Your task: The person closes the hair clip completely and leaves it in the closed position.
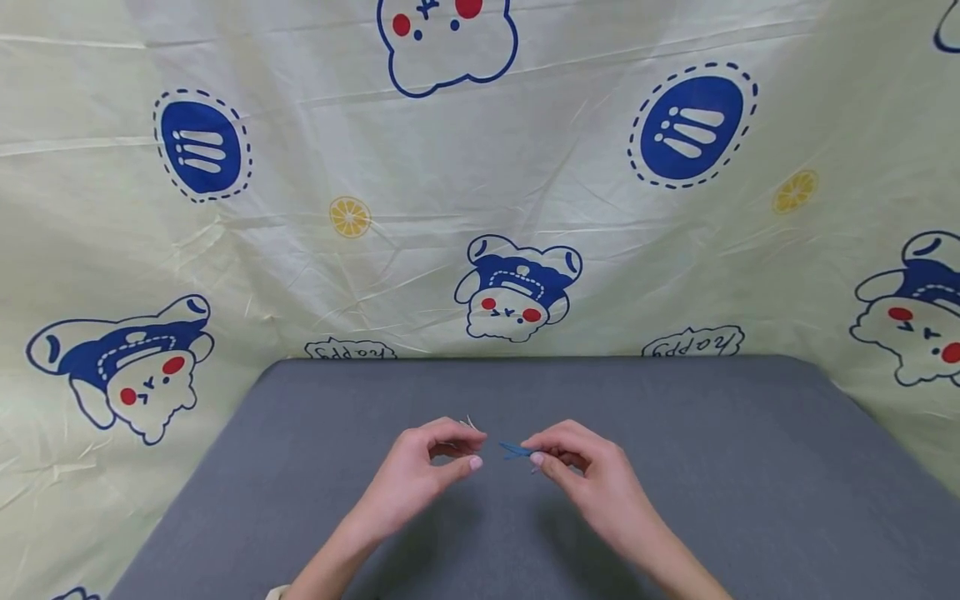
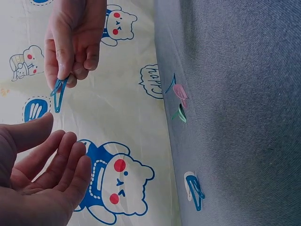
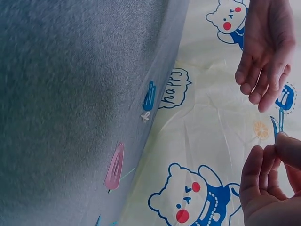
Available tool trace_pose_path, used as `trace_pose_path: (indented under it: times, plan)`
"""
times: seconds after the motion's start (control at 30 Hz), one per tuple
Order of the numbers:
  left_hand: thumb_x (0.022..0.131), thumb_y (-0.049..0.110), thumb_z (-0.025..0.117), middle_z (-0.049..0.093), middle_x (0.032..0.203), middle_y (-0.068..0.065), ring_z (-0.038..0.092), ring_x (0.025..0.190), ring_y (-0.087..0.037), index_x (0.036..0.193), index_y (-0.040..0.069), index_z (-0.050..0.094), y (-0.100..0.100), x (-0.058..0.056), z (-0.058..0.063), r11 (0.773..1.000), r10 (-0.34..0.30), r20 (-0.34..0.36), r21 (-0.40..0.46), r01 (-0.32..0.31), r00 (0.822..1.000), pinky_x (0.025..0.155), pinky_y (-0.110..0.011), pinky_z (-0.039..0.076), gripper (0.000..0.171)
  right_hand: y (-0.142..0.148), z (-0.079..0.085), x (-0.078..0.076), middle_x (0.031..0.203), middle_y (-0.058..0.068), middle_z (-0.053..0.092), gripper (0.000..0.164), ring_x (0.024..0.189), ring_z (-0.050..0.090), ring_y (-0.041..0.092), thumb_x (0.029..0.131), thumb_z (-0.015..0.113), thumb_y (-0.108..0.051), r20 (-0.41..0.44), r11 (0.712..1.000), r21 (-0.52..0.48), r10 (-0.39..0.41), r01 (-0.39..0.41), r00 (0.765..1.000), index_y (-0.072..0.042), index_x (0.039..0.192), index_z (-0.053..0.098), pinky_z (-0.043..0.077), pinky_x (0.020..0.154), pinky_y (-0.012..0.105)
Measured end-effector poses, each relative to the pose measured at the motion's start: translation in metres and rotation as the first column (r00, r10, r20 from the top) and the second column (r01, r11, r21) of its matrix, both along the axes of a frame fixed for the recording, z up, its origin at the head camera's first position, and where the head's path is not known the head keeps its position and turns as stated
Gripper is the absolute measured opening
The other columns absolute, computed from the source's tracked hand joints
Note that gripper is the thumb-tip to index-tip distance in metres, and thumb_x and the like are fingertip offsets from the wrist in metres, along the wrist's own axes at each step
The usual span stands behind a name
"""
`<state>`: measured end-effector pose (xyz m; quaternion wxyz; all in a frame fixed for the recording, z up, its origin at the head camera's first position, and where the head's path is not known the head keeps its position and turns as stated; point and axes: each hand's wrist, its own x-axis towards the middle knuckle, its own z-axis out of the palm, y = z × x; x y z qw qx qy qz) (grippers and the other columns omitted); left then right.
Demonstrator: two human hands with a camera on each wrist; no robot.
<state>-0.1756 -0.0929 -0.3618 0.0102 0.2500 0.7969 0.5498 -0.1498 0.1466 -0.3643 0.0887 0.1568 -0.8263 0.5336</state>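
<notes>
My right hand (image 1: 588, 471) pinches a blue snap hair clip (image 1: 515, 451) between thumb and fingertips. The clip's two parts stand sprung apart, seen in the left wrist view as a blue clip (image 2: 59, 94) pointing down and in the right wrist view as two blue prongs (image 3: 279, 123). Facing it across a small gap is my left hand (image 1: 420, 467), its fingers gently bent and thumb apart, with nothing in its grasp. In the left wrist view that left hand (image 2: 51, 165) is just short of the clip's tip and not touching it.
More clips lie on the grey table (image 1: 300, 483): a pink clip (image 2: 180, 94), a green clip (image 2: 181, 114) and a blue clip (image 2: 194, 190) over a white one. The right wrist view shows another pink clip (image 3: 115, 169). A printed cloth (image 1: 420, 283) hangs behind.
</notes>
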Motion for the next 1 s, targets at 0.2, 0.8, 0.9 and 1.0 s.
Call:
trace_pose_path:
  times: [0.2, 0.8, 0.9, 1.0]
  plan:
    - [0.088, 0.014, 0.075, 0.067, 0.104, 0.009, 0.064, 0.095, -0.013, 0.111, 0.017, 0.073, 0.003, 0.0, 0.0, 1.0, 0.001, 0.004, 0.007, -0.001, 1.0, 0.09, -0.039, 0.051, 0.023, -0.002, -0.002, 0.004, 0.094, -0.004, 0.065, 0.018, 0.083, 0.061, 0.016, 0.091, 0.071, -0.011, 0.001, 1.0, -0.027, -0.005, 0.005, 1.0, -0.027, 0.098, 0.074, 0.054, 0.076, 0.03]
    - [0.083, 0.015, 0.08, 0.067, 0.1, 0.012, 0.062, 0.094, -0.016, 0.107, 0.021, 0.074, 0.012, 0.007, -0.012, 0.999, -0.034, -0.066, 0.006, 0.035, 0.997, 0.087, -0.034, 0.051, 0.025, -0.003, -0.013, 0.003, 0.102, -0.005, 0.066, 0.011, 0.097, 0.061, 0.018, 0.092, 0.07, -0.017, 0.049, 0.994, -0.07, 0.087, -0.083, 0.995, -0.024, 0.1, 0.074, 0.053, 0.085, 0.033]
    - [0.083, 0.014, 0.08, 0.067, 0.099, 0.013, 0.063, 0.094, -0.017, 0.104, 0.02, 0.075, 0.015, 0.005, -0.017, 0.999, -0.036, -0.083, 0.001, 0.037, 0.996, 0.086, -0.033, 0.051, 0.023, -0.003, -0.015, 0.003, 0.103, -0.005, 0.066, 0.011, 0.098, 0.061, 0.018, 0.092, 0.071, -0.017, 0.075, 0.995, -0.062, 0.078, -0.073, 0.994, -0.025, 0.099, 0.074, 0.053, 0.084, 0.033]
    - [0.082, 0.013, 0.081, 0.068, 0.097, 0.014, 0.063, 0.093, -0.018, 0.101, 0.021, 0.075, 0.016, 0.004, -0.022, 1.0, -0.031, -0.098, 0.002, 0.032, 0.995, 0.086, -0.032, 0.05, 0.022, -0.002, -0.018, 0.002, 0.102, -0.007, 0.066, 0.012, 0.097, 0.061, 0.017, 0.091, 0.071, -0.018, 0.081, 0.997, -0.045, 0.068, -0.065, 0.994, -0.027, 0.098, 0.074, 0.053, 0.083, 0.032]
